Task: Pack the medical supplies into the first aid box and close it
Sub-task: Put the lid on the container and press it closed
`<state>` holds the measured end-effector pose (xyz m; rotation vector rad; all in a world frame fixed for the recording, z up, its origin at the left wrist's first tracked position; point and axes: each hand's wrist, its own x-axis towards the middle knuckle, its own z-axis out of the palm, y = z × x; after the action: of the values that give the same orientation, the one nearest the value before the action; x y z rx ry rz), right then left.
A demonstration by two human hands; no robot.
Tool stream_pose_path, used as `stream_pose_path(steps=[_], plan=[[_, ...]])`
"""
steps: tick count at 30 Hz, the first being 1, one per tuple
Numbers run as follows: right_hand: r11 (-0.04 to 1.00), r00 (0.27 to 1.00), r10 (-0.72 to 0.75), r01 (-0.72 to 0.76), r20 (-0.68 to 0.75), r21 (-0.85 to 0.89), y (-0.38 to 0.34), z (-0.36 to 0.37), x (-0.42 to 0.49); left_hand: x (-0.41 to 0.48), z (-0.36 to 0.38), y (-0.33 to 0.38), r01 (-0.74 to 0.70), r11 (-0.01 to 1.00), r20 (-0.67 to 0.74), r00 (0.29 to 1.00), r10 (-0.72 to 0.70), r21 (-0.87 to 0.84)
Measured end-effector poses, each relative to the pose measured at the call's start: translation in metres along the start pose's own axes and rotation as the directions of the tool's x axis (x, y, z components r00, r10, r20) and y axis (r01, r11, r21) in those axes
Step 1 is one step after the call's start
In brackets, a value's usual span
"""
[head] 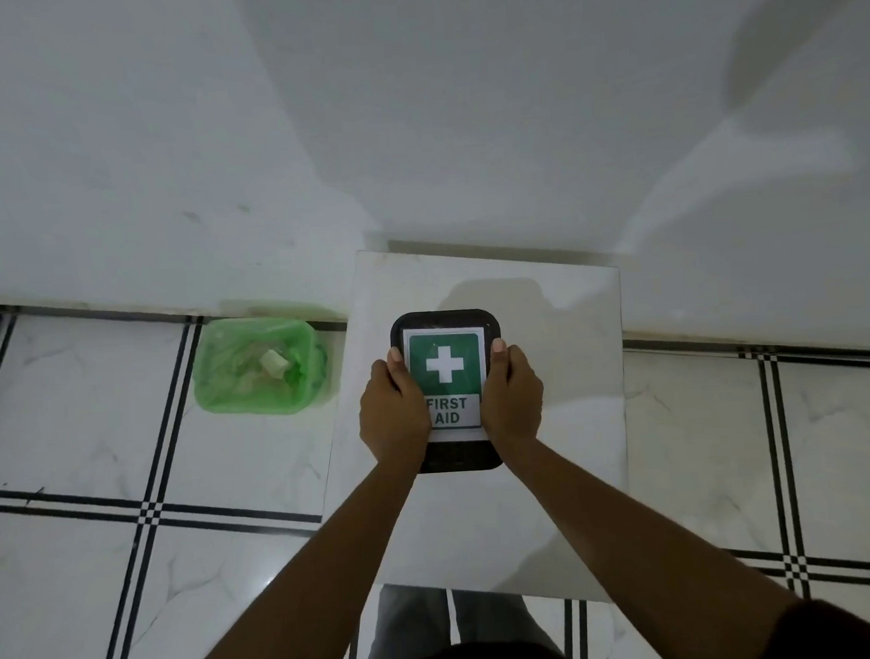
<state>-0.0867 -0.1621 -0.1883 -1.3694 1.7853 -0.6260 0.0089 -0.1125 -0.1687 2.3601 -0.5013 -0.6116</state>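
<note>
The first aid box (443, 323) is black with rounded corners and lies on a white table (558, 423). Its lid is down and carries a green label with a white cross and the words FIRST AID. My left hand (392, 414) grips the box's left side, thumb on top of the lid. On the right side my right hand (512, 398) holds the box the same way. No loose medical supplies show on the table.
A green plastic basket (209, 376) lined with a clear bag and holding scraps stands on the tiled floor left of the table. A white wall rises behind. My legs show under the table's near edge.
</note>
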Motion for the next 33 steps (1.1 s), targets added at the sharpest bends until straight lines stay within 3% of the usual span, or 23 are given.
stream_pose_path(steps=[3,5,8,14,18,27,30,33], plan=[[0.954,0.974,-0.225,0.211,-0.042,-0.214,-0.002,0.003,-0.005,-0.003,0.004,0.001,-0.198,0.960,0.000,0.979,0.202,0.197],[0.871,0.929,-0.361,0.367,0.082,-0.327,0.001,0.006,-0.004,-0.002,0.005,-0.002,-0.385,0.858,0.134,0.923,0.361,0.340],[0.778,0.885,-0.412,0.466,0.219,-0.420,0.004,0.005,-0.003,0.004,0.007,-0.008,-0.540,0.782,0.306,0.836,0.456,0.310],[0.707,0.854,-0.421,0.519,0.305,-0.480,0.004,-0.002,0.005,0.011,0.005,-0.009,-0.569,0.809,0.351,0.795,0.495,0.149],[0.774,0.851,-0.397,0.512,0.345,-0.372,0.002,-0.006,0.009,0.011,0.007,-0.014,-0.521,0.851,0.336,0.815,0.472,0.068],[0.785,0.840,-0.399,0.521,0.369,-0.336,-0.005,-0.006,0.012,0.015,0.005,-0.007,-0.522,0.853,0.361,0.800,0.480,0.024],[0.748,0.852,-0.389,0.515,0.351,-0.419,0.000,-0.010,0.005,0.017,-0.001,-0.013,-0.576,0.809,0.373,0.780,0.502,0.117],[0.793,0.874,-0.366,0.473,0.321,-0.384,0.011,-0.020,-0.014,0.011,-0.009,-0.025,-0.584,0.797,0.350,0.786,0.509,0.152]])
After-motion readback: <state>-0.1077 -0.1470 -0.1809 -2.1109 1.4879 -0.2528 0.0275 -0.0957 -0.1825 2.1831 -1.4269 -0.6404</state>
